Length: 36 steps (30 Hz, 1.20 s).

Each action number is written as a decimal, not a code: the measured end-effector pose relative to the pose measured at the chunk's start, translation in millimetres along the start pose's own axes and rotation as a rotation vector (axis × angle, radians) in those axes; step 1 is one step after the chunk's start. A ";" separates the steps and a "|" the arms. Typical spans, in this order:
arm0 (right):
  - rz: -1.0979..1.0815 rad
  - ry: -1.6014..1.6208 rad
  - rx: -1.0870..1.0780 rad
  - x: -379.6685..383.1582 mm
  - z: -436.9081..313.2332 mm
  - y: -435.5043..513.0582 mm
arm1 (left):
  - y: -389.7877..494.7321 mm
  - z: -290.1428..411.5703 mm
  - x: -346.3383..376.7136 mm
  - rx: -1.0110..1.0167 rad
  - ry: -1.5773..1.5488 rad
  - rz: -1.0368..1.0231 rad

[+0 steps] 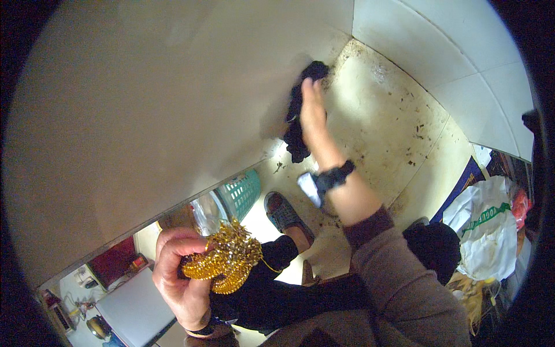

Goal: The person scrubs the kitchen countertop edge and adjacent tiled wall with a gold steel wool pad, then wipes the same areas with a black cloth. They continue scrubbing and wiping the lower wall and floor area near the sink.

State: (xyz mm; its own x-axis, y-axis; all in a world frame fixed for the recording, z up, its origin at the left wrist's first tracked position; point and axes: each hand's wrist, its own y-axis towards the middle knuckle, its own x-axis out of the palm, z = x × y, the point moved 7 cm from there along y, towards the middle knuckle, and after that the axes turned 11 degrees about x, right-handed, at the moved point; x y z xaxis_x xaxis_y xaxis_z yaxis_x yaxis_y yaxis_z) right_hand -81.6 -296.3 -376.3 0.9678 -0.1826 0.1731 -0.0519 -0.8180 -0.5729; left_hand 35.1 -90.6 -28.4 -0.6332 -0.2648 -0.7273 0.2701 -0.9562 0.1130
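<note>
My left hand (182, 273) grips a bundle of glittering gold tinsel trim (225, 264), coiled at the bottom and frayed into a tuft at the top. From it, one thin gold strand hangs loose. Farther off, my right hand (314, 110) lies along a crumpled black cloth (296, 130) beside a large pale panel (164, 95). Its fingers are stretched out and blurred by motion, so whether they grip the cloth is unclear. A dark band with a bright-faced watch (310, 189) circles the right wrist.
Dark debris is scattered over the pale floor (381, 130), up to the wall corner. A green perforated basket (243, 193) stands past the panel's edge. One shoe (286, 214) shows on the floor. At right lies a white printed bag (485, 238); at lower left, a grey flat-topped surface (134, 306).
</note>
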 end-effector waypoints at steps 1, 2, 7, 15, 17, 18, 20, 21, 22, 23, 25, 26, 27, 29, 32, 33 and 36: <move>-0.005 -0.059 -0.147 9.9 -9.2 -30.7 | 0.5 2.5 2.0 0.015 -0.006 -0.013; -0.023 -0.126 -0.397 19.1 -24.5 -70.5 | 0.7 3.8 3.6 0.017 0.000 -0.025; -0.118 -0.089 -0.640 32.7 -77.2 -148.5 | 1.1 5.6 5.5 0.030 0.061 -0.049; -0.043 -0.120 -0.302 -46.8 -125.6 28.3 | -3.5 3.4 0.2 0.015 0.003 -0.054; -0.011 -0.122 -0.346 -45.2 -125.9 21.6 | -3.7 5.5 0.7 0.049 0.013 -0.074; 0.001 -0.117 -0.390 -39.3 -127.3 10.5 | -4.5 6.2 1.0 0.053 0.006 -0.082; 0.006 -0.090 -0.489 -21.2 -131.4 -20.3 | -6.2 7.3 3.5 0.046 -0.007 -0.114; -0.002 -0.071 -0.542 -11.2 -133.2 -36.8 | -7.6 8.0 3.8 0.036 -0.010 -0.113; -0.015 -0.046 -0.584 -2.3 -134.0 -54.4 | -8.3 8.7 4.4 0.032 -0.015 -0.108; -0.029 -0.021 -0.626 6.8 -132.9 -72.7 | -8.7 10.0 4.6 0.035 -0.010 -0.101; 0.010 -0.170 -0.870 19.0 -133.1 -115.9 | -7.6 15.1 6.6 0.076 -0.003 -0.115; -0.010 -0.195 -0.848 25.2 -123.8 -129.2 | -6.7 17.0 7.8 0.083 0.002 -0.128; 0.001 -0.315 -0.908 32.5 -114.4 -146.2 | -5.3 18.5 8.8 0.091 0.022 -0.143; -0.046 -0.334 -1.019 41.8 -89.0 -176.8 | -2.6 21.8 10.7 0.116 -0.003 -0.145; -0.228 -0.448 -0.975 50.8 -36.1 -195.3 | -2.6 23.6 12.2 0.115 -0.006 -0.124; -0.249 -0.481 -0.990 50.6 -22.1 -198.0 | -3.3 24.3 13.6 0.118 -0.016 -0.126; -0.277 -0.550 -1.015 46.5 5.0 -200.1 | -5.2 25.6 15.6 0.127 -0.004 -0.142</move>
State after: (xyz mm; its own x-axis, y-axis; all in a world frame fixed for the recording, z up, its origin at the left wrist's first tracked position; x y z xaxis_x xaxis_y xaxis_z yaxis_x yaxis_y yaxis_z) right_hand -25.0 -138.4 -257.7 0.9398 0.1248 -0.3182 0.2442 -0.8965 0.3696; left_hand 5.2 -92.9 -23.0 -0.6617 -0.1265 -0.7390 0.0844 -0.9920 0.0942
